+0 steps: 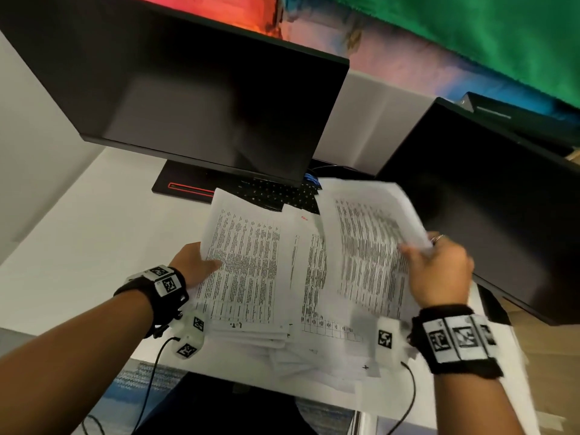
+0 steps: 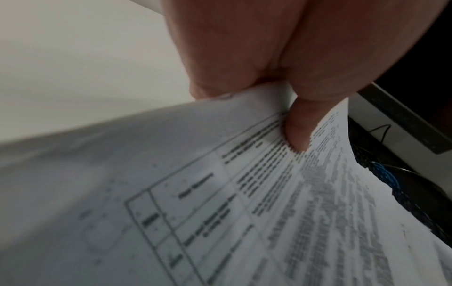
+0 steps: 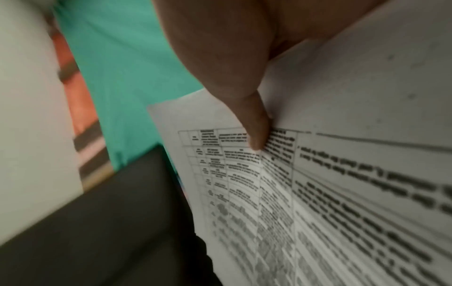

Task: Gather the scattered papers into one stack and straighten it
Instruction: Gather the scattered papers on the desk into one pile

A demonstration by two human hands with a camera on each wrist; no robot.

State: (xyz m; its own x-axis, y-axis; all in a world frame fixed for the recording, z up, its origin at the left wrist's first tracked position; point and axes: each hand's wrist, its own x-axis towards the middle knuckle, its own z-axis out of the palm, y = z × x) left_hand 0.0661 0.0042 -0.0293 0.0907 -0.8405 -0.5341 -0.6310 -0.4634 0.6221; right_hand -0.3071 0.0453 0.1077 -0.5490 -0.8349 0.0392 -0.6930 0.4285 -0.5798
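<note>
Printed papers with tables lie and hang over a white desk [image 1: 78,246]. My left hand [image 1: 201,265] grips the left edge of a thick bundle of papers [image 1: 248,259], thumb on top; the left wrist view shows the thumb [image 2: 298,131] pressed on the top sheet [image 2: 220,212]. My right hand [image 1: 436,265] pinches the right edge of a lifted, blurred sheaf [image 1: 370,243], with its thumb [image 3: 257,125] on the printed sheet [image 3: 342,193]. More loose sheets [image 1: 314,362] lie fanned under both, reaching the desk's near edge.
A dark monitor [image 1: 194,98] stands behind the papers, with its base [image 1: 185,186] and a black keyboard [image 1: 276,193] partly under them. A second dark screen [image 1: 489,196] is close on the right. Cables [image 1: 150,381] hang from the wrist cameras.
</note>
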